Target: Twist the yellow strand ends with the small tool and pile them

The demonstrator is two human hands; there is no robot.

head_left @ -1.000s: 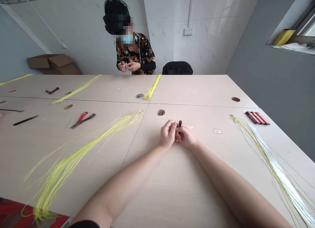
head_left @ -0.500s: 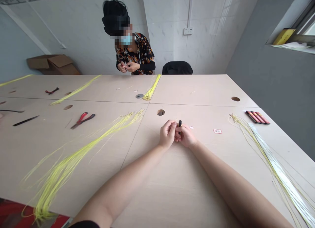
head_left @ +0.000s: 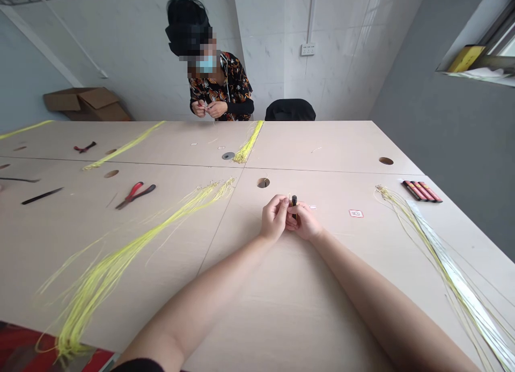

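Both of my hands meet above the table, fingertips together. My left hand [head_left: 274, 216] is closed in a pinch, with the thin pale end of a cord [head_left: 289, 195] sticking up at its fingertips. My right hand [head_left: 306, 222] is wrapped round a short black cylinder [head_left: 294, 201], held upright with its top showing above the thumb. What the lower fingers hold is hidden. Left of my hands lies a long bundle of yellow cords [head_left: 137, 248], with small metallic-looking ends at its far tip.
Red-handled pliers [head_left: 134, 195] and a dark knife-like tool [head_left: 42, 195] lie to the left. Several red-and-black cylinders [head_left: 422, 191] sit at right beside another cord bundle [head_left: 438, 254]. A round hole [head_left: 263, 183] opens beyond my hands. A masked person [head_left: 219, 88] works across the table.
My hands stay pressed together in almost the same place, still holding the black cylinder and the cord end. The person opposite has shifted their fingers slightly.
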